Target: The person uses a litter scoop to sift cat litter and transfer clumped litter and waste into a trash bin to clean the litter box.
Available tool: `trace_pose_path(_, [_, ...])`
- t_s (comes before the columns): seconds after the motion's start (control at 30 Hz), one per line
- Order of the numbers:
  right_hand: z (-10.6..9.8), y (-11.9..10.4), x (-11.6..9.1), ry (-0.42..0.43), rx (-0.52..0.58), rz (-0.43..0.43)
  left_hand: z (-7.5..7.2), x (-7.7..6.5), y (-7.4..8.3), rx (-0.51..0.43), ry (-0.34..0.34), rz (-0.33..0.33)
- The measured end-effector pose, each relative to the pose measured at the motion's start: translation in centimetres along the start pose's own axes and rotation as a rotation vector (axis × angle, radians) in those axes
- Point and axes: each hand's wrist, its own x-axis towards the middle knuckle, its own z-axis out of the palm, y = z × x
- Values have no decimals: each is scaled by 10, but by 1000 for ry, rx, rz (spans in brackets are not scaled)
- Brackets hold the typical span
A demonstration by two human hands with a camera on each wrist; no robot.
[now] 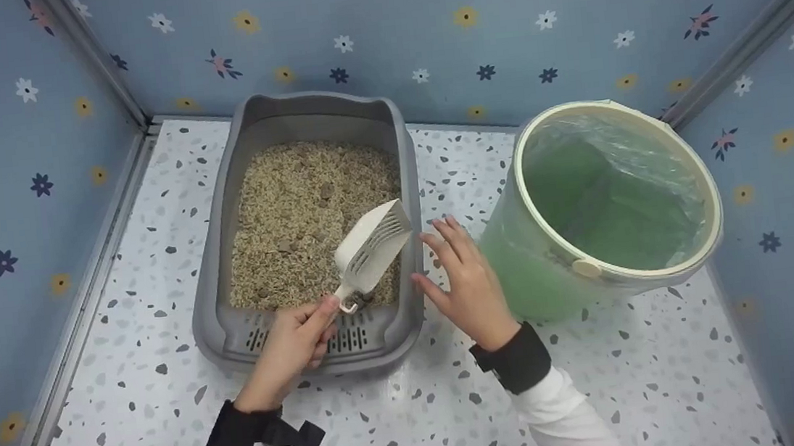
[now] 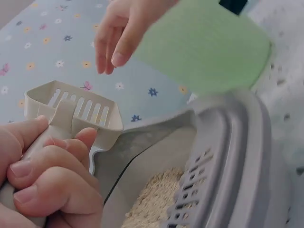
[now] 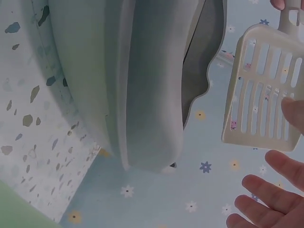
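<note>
My left hand (image 1: 294, 343) grips the handle of a cream slotted litter scoop (image 1: 372, 247), its fingers wrapped round it in the left wrist view. The scoop is tilted above the right side of a grey litter box (image 1: 407, 178), which holds tan granular litter (image 1: 301, 210) with a few darker clumps. No litter shows in the scoop's slotted basket (image 3: 263, 90) in the right wrist view. My right hand (image 1: 467, 282) hovers between the box and the bin, fingers spread and holding nothing, close to the scoop's front edge.
A green bin (image 1: 540, 267) with a cream rim and a clear plastic liner (image 1: 623, 150) stands right of the litter box. Flower-patterned panels (image 1: 380, 42) enclose the speckled white floor (image 1: 144, 393) at the back and both sides.
</note>
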Motion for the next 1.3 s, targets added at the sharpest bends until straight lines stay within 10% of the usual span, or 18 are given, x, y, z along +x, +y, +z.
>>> trace_pose_path(0.67, [-14,7,20,24,104,42,19,-10,-21,-312,-376,-142])
trace_pose_path(1.3, [-20,2,11,-187,729,413,17,-13,-29,-409,-587,-178])
